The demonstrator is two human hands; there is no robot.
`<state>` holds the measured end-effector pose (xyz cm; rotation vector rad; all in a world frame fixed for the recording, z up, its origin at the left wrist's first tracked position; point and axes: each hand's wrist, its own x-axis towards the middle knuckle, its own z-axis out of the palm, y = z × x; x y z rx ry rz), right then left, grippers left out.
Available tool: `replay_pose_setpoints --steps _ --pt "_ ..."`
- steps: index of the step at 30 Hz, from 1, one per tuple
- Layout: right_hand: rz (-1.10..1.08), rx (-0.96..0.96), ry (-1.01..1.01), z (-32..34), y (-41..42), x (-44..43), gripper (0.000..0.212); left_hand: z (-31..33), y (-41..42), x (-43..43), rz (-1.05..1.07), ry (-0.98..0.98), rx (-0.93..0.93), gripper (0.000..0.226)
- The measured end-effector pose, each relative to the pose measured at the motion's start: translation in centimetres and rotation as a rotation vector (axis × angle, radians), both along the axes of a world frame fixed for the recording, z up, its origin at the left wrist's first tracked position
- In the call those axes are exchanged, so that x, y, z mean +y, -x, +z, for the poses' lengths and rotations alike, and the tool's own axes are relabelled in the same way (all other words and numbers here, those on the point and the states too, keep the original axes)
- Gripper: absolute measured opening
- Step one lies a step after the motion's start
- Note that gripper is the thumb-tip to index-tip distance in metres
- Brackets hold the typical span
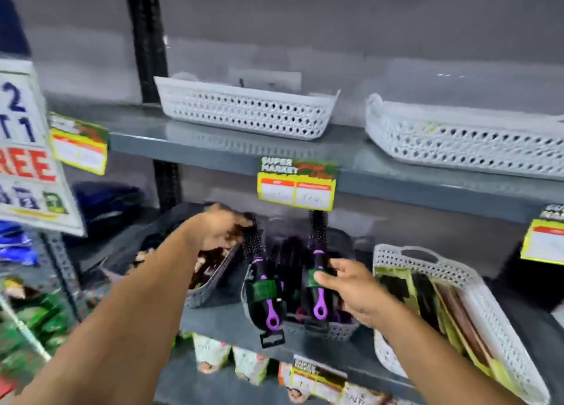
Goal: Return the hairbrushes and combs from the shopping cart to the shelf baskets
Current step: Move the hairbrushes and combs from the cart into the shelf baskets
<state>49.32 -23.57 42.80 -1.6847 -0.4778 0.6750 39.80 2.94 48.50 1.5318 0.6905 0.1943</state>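
Observation:
Two black round hairbrushes with purple handles hang over a grey basket point(341, 331) on the middle shelf. My left hand point(218, 229) grips the bristle head of the left hairbrush point(264, 282), whose handle points down with a black tag dangling. My right hand point(351, 285) pinches the green label on the handle of the right hairbrush point(319, 270), held upright. More dark brushes lie inside the grey basket behind them.
A dark basket point(210, 285) of brown items sits to the left. A white basket point(485, 300) with flat yellow-green packets stands at right. Two white baskets point(244, 111) point(457, 142) rest on the upper shelf. Price tags point(296, 186) hang from shelf edges. A promo sign point(27, 148) is at left.

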Motion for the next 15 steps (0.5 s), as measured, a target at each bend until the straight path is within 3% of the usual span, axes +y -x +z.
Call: replay_pose_setpoints --steps 6,15 --pt "-0.180 -0.074 0.136 -2.1 -5.8 1.1 0.052 -1.7 -7.9 1.7 -0.124 0.005 -0.011 0.024" --pt "-0.321 -0.045 0.361 -5.4 -7.9 3.5 0.044 -6.5 -14.7 5.2 -0.229 -0.156 0.104 0.021"
